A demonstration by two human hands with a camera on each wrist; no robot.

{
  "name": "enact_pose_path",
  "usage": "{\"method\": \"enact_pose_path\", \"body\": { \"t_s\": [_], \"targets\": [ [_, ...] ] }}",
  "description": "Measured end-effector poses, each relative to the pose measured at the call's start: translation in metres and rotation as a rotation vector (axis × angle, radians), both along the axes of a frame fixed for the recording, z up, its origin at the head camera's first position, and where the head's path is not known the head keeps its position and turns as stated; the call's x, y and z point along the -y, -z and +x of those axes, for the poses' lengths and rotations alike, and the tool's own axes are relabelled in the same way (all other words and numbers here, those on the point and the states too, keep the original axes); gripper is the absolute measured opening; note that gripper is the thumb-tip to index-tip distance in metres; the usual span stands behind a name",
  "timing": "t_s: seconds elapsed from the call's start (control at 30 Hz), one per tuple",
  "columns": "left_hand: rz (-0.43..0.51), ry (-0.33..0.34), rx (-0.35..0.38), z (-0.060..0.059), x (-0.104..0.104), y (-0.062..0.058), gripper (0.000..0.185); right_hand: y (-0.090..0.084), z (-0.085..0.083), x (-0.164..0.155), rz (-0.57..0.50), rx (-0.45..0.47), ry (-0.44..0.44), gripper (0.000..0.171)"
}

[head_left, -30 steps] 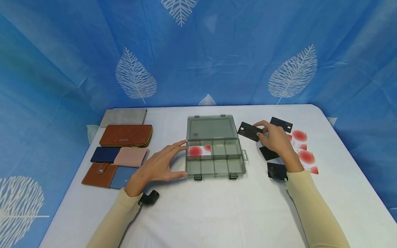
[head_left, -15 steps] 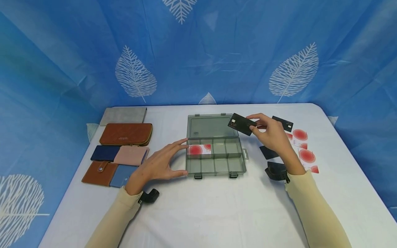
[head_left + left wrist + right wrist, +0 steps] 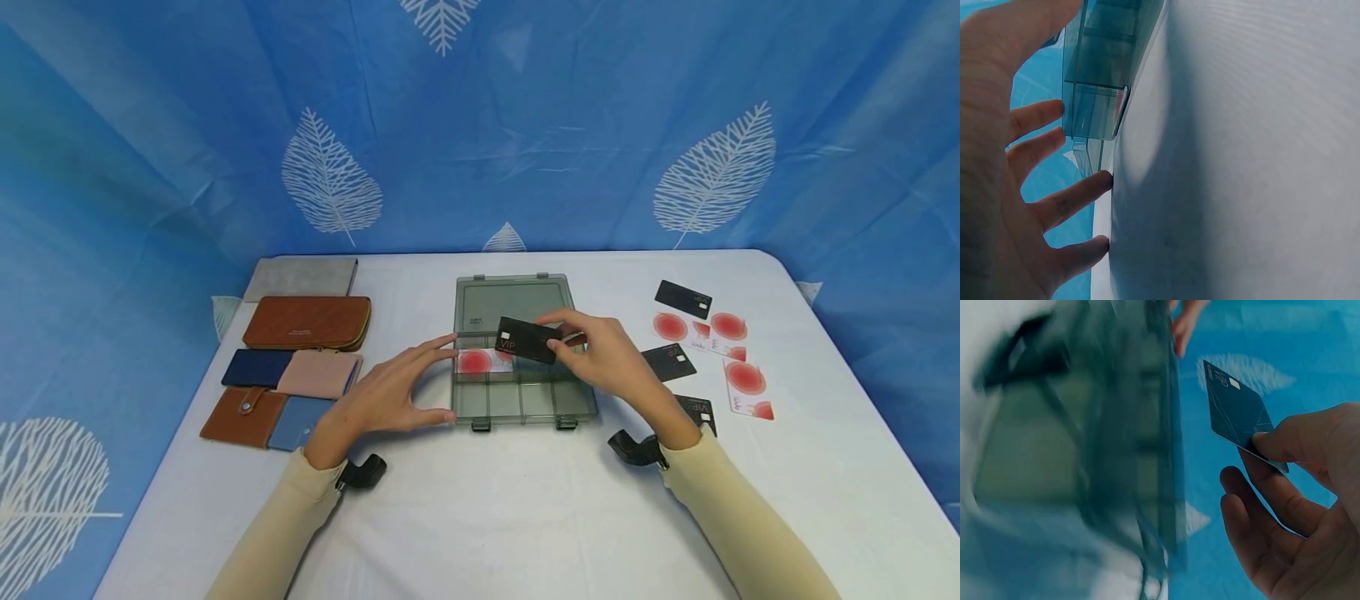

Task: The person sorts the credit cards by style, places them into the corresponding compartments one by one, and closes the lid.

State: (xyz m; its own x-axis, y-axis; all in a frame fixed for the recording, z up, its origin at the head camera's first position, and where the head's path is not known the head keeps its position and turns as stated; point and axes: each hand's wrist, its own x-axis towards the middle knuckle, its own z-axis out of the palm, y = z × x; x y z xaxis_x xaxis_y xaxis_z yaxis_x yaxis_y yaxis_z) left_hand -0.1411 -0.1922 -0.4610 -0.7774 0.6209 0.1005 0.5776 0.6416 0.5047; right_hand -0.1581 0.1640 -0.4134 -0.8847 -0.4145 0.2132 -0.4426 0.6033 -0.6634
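- Right hand (image 3: 603,354): its thumb and fingers are pinching one end of a black card (image 3: 525,339) marked "VIP"; the card is hanging tilted above the compartment box (image 3: 504,400).
- Left hand (image 3: 390,396): its fingers are spreading wide, gripping nothing, with tips reaching the left edge of the box.
- Box: its lid (image 3: 513,302) is lying folded back; a red-and-white card (image 3: 477,362) is occupying the left end of the back row.
- Right of the box: three more black cards (image 3: 683,298) are lying near three red-and-white cards (image 3: 747,379) on the tabletop (image 3: 480,508); the right forearm is partly covering the nearest black one.
- Far left: six wallets (image 3: 307,322) are resting close together.
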Motion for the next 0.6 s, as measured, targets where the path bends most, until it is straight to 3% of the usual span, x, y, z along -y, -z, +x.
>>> {"method": "enact_pose_path", "body": {
  "t_s": [0.37,0.6],
  "targets": [
    [-0.033,-0.017,-0.013,-0.001,0.002,0.000,0.093,0.006,0.022,0.033,0.054,0.037,-0.116,0.039],
    [-0.032,-0.019,-0.021,-0.001,0.001,0.000,0.094,0.013,0.029,0.045,0.111,0.005,-0.165,0.034]
  ]
}}
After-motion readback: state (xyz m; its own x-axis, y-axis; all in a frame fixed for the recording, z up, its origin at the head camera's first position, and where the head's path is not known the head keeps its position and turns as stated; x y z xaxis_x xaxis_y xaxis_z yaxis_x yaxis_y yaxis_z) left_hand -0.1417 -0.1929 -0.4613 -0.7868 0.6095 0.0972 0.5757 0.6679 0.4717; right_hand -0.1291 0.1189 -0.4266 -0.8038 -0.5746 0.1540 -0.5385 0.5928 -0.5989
